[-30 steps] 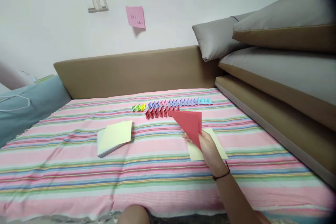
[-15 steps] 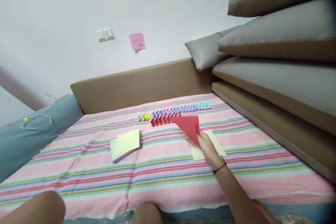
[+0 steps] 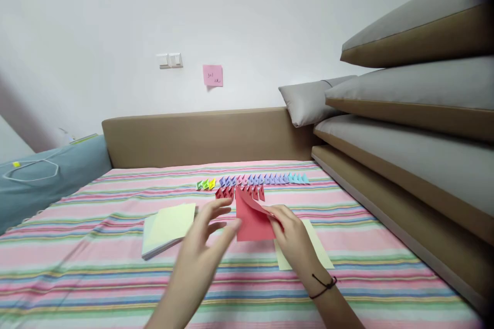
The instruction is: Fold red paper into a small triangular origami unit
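Note:
My right hand (image 3: 290, 236) pinches a red sheet of paper (image 3: 250, 221) at its right edge. The paper is folded over, and its upper layer lifts a little from the lower one. To its left, my left hand (image 3: 208, 239) reaches in with fingers apart, thumb close to the paper's left edge; whether it touches cannot be made out. Under the right hand lies a pale yellow sheet (image 3: 316, 247). Behind the red paper stands a row of small red folded paper pieces (image 3: 224, 193), partly hidden by it.
A stack of paper with pale yellow on top (image 3: 170, 223) lies at left on the striped cloth (image 3: 116, 277). Farther back runs a row of purple, pink and blue folded pieces (image 3: 270, 179), with green and yellow ones (image 3: 206, 184). Grey cushions (image 3: 409, 144) are piled at right.
My left hand has come into view beside the red paper. The right hand has turned the paper and brought it slightly left. The view has tilted and levelled.

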`<state>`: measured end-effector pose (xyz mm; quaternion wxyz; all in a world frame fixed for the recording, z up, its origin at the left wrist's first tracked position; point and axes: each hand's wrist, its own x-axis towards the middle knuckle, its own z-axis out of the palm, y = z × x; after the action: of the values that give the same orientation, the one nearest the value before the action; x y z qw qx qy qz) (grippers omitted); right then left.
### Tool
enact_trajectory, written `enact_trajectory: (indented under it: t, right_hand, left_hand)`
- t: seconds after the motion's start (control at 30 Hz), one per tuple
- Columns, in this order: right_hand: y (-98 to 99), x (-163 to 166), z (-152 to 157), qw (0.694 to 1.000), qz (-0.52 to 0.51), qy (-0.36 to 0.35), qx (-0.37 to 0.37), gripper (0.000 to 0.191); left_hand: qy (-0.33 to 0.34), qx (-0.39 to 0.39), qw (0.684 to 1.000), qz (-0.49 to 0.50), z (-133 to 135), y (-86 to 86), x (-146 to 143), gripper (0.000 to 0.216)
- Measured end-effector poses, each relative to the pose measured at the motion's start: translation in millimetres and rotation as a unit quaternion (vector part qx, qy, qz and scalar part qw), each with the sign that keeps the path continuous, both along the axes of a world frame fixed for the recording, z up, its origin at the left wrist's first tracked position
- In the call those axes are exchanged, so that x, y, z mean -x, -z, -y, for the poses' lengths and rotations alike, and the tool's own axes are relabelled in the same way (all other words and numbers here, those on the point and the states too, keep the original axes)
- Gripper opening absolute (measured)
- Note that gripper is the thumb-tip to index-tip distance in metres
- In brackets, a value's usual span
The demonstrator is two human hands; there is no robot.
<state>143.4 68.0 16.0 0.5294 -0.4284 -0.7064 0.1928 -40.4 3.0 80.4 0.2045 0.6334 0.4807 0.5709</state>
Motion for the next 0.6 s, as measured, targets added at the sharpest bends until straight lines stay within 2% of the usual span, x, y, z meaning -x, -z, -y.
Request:
enact_trajectory:
  t: [0.07, 0.13, 0.23, 0.3, 0.37, 0.5, 0.53, 0.6]
  right_hand:
    - [-5.4, 0.1, -4.3, 1.000, 0.014, 0.008, -0.009, 0.031]
    - [-7.9, -0.9, -9.0, 1.000, -0.005, 0.022, -0.002, 0.029]
    - [-2.2, -3.6, -14.8, 0.997, -0.069, 0.011, 0.043, 0.029]
    - [8.0, -5.1, -18.2, 0.987, -0.137, -0.016, 0.086, 0.033]
    - [20.3, -5.7, -21.4, 0.971, -0.206, -0.033, 0.119, 0.035]
    - [35.4, -4.6, -22.7, 0.945, -0.273, -0.061, 0.168, 0.035]
    - [36.2, -4.5, -21.5, 0.945, -0.267, -0.068, 0.177, 0.034]
    - [35.1, -6.0, -18.0, 0.959, -0.215, -0.060, 0.173, 0.029]
  left_hand:
    - [0.000, 0.018, 0.998, -0.055, -38.6, 8.3, -2.0, 0.046]
    - [-0.046, 0.012, 0.994, -0.101, -66.9, 18.9, -5.4, 0.062]
    - [-0.160, -0.033, 0.977, -0.137, -86.2, 33.8, -16.1, 0.051]
    - [-0.186, -0.060, 0.965, -0.173, -87.6, 44.8, -25.1, 0.031]
    - [-0.118, -0.046, 0.968, -0.218, -85.2, 58.3, -32.6, 0.013]
    - [-0.056, -0.001, 0.983, -0.173, -82.5, 86.2, -36.9, 0.008]
    - [-0.053, 0.005, 0.989, -0.142, -83.2, 90.7, -35.7, 0.011]
    - [-0.049, 0.024, 0.997, -0.056, -85.9, 94.6, -30.9, 0.031]
